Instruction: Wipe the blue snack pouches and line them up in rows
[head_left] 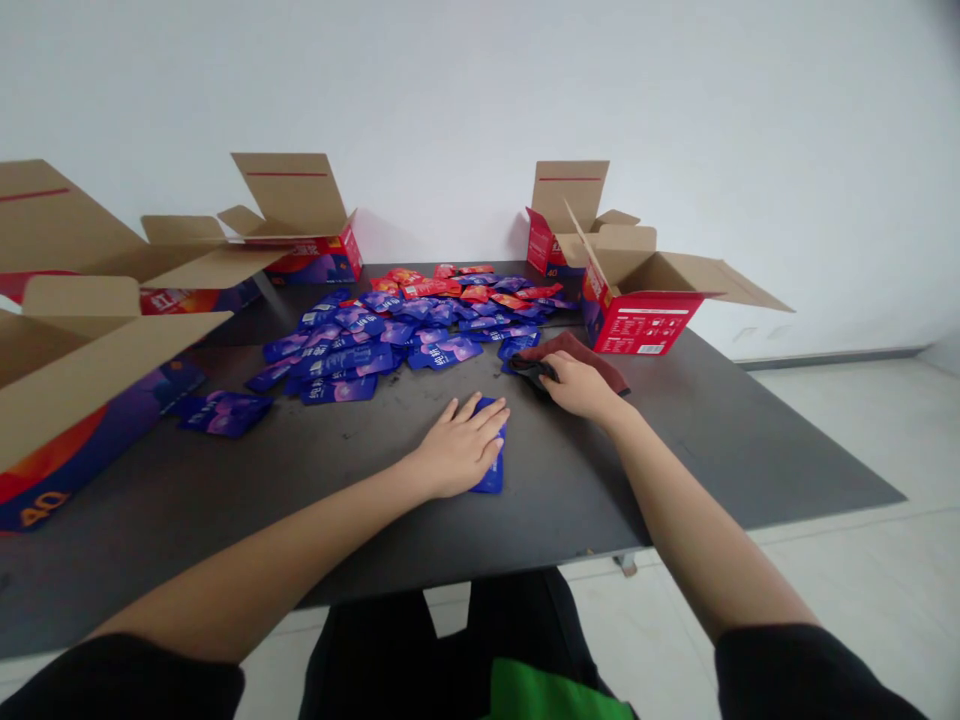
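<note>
My left hand [459,452] lies flat, fingers spread, over a blue pouch [491,478] on the dark table. The palm and fingers cover much of that pouch. Farther right, my right hand [576,385] has its fingers closed on a cloth [577,350], dark reddish-brown with a black part bunched under the fingertips. The cloth rests on the tabletop beside the edge of a pile of blue pouches [375,340]. Red pouches [431,287] lie at the back of this pile.
Open cartons stand around the pile: a red carton [645,322] at right, another carton [544,245] behind it, a carton [319,262] at back left, and a large carton [97,445] at near left. One blue pouch [223,412] lies by the left carton. The table [750,430] ends at right above a tiled floor.
</note>
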